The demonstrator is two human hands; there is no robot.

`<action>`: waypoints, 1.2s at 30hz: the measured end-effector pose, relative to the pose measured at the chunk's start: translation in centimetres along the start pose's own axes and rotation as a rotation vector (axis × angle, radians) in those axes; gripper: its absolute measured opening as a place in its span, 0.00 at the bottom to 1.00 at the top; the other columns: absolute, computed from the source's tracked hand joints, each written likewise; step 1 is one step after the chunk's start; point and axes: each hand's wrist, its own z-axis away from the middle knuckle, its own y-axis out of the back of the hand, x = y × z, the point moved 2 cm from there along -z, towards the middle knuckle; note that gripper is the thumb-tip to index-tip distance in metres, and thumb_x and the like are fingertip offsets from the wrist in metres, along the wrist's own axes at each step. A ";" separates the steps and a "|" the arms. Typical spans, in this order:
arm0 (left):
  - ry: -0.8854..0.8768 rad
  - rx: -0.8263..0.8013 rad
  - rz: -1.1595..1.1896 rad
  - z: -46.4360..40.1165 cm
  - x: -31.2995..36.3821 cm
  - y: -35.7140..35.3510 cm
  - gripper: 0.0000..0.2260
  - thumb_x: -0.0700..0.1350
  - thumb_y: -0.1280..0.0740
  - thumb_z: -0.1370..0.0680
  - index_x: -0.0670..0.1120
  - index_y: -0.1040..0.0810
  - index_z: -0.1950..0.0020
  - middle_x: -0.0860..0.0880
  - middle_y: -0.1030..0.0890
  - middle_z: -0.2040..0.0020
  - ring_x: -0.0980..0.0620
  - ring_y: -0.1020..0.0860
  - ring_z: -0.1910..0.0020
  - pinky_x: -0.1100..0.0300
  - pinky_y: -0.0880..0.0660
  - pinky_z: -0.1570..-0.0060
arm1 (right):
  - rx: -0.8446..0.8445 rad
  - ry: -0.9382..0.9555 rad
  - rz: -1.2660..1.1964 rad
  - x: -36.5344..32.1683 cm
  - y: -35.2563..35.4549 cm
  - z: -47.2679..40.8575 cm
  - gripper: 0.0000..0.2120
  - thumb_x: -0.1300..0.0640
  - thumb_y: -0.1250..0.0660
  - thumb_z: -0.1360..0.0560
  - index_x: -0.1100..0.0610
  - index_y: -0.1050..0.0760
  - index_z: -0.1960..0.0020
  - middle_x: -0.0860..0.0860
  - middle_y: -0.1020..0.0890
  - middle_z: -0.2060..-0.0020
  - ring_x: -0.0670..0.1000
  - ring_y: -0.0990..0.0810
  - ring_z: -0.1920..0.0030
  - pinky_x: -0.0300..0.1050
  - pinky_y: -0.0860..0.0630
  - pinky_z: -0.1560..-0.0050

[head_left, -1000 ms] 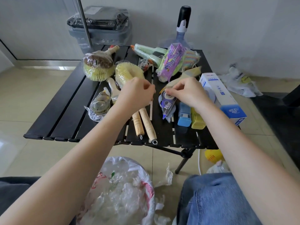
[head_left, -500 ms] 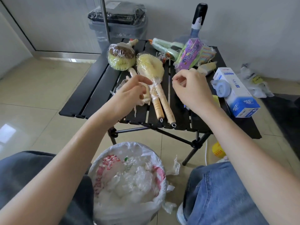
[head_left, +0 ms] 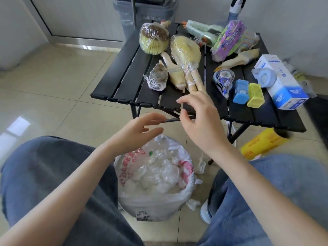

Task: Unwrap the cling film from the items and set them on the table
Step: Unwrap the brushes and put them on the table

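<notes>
1. Black slat table (head_left: 124,71) w/ the whole pile on it, legs on a tile floor.
2. Bin bag (head_left: 152,197) on the floor btwn the knees, full of balled-up film (head_left: 159,174), a few scraps lying beside it.
3. White/blue box (head_left: 284,86) at the table's right edge, grey tape roll (head_left: 264,77) resting against it.
4. Purple pack (head_left: 229,39) at the back, still wrapped, green bottle (head_left: 202,31) just behind it.
5. Two brushes: round one (head_left: 154,39) back left, long one (head_left: 186,52) lying mid-table w/ handle toward the front edge. Both still in film.
6. Left hand (head_left: 136,134) hangs over the bag, fingers loose and spread, holding nothing.
7. Right hand (head_left: 198,118) at the front edge of the table, near the long brush's handle end, fingers relaxed, slightly curled, nothing in them afaict.
8. Small stuff: wrapped jar (head_left: 158,77) front left, tape dispenser (head_left: 223,79), blue (head_left: 240,91) + yellow (head_left: 255,95) containers touching side by side.
9. Yellow box (head_left: 260,144) on the floor under the table's right side.
</notes>
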 end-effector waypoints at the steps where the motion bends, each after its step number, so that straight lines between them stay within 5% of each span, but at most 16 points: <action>1: -0.044 0.080 0.023 -0.3 0.8 0.5 0.11 0.43 0.36 0.20 0.58 0.26 0.42 0.63 0.24 0.41 0.66 0.27 0.39 0.68 0.29 0.42 | 0.063 -0.008 0.060 0.4 0.6 -0.8 0.11 0.63 0.36 0.26 0.62 0.23 0.44 0.56 0.24 0.49 0.54 0.27 0.44 0.33 0.37 0.46; 4: -0.153 0.243 -0.026 -1.9 3.0 1.6 0.12 0.40 0.38 0.20 0.52 0.24 0.40 0.56 0.24 0.41 0.62 0.27 0.40 0.70 0.28 0.45 | 0.040 -0.123 0.229 1.9 1.5 -3.4 0.21 0.55 0.32 0.25 0.62 0.31 0.35 0.60 0.29 0.43 0.59 0.32 0.41 0.36 0.43 0.49; 7: -0.186 0.294 -0.089 -3.6 4.3 1.5 0.13 0.40 0.38 0.21 0.50 0.25 0.38 0.54 0.25 0.40 0.59 0.28 0.40 0.60 0.28 0.40 | -0.135 -0.297 0.357 3.4 0.9 -5.3 0.29 0.48 0.32 0.25 0.62 0.38 0.33 0.61 0.30 0.40 0.61 0.32 0.39 0.46 0.36 0.48; 13: -0.138 0.303 -0.078 -5.3 5.6 1.4 0.12 0.39 0.39 0.21 0.49 0.25 0.39 0.53 0.27 0.40 0.59 0.30 0.40 0.58 0.27 0.40 | -0.177 -0.424 0.365 3.9 0.0 -7.4 0.22 0.50 0.33 0.25 0.66 0.33 0.41 0.61 0.23 0.46 0.61 0.23 0.46 0.46 0.35 0.58; 19: -0.122 0.321 -0.094 -5.3 6.1 1.8 0.13 0.40 0.39 0.20 0.49 0.28 0.36 0.52 0.27 0.36 0.60 0.29 0.39 0.64 0.27 0.44 | -0.066 -0.357 0.174 3.4 1.2 -6.7 0.15 0.55 0.33 0.24 0.63 0.35 0.46 0.55 0.27 0.53 0.54 0.27 0.56 0.44 0.35 0.61; 22: -0.125 0.341 -0.066 -5.4 6.9 1.8 0.13 0.43 0.38 0.20 0.49 0.28 0.36 0.54 0.25 0.38 0.61 0.28 0.41 0.76 0.30 0.51 | 0.028 -0.302 0.024 2.8 2.8 -5.9 0.15 0.57 0.33 0.24 0.59 0.39 0.48 0.49 0.27 0.63 0.55 0.20 0.64 0.49 0.24 0.66; 24: -0.129 0.369 -0.037 -5.4 7.9 1.6 0.12 0.46 0.36 0.20 0.50 0.28 0.36 0.55 0.24 0.40 0.61 0.25 0.43 0.80 0.32 0.55 | 0.076 -0.263 -0.037 1.9 4.2 -5.2 0.15 0.59 0.32 0.25 0.60 0.37 0.47 0.46 0.28 0.64 0.50 0.22 0.69 0.41 0.24 0.72; 31: -0.294 0.637 0.081 -4.2 12.6 0.9 0.12 0.49 0.28 0.26 0.50 0.26 0.46 0.51 0.23 0.49 0.65 0.22 0.60 0.74 0.28 0.62 | 0.049 -0.098 -0.022 -0.7 6.1 -1.2 0.14 0.64 0.34 0.26 0.56 0.38 0.47 0.53 0.23 0.64 0.56 0.22 0.67 0.51 0.28 0.66; 36: -0.261 0.796 0.096 -3.6 13.7 0.0 0.12 0.49 0.25 0.29 0.49 0.26 0.52 0.55 0.28 0.55 0.63 0.24 0.64 0.75 0.31 0.61 | 0.042 -0.036 0.035 -1.7 5.3 0.9 0.15 0.64 0.34 0.25 0.61 0.36 0.42 0.48 0.26 0.65 0.53 0.28 0.67 0.43 0.35 0.68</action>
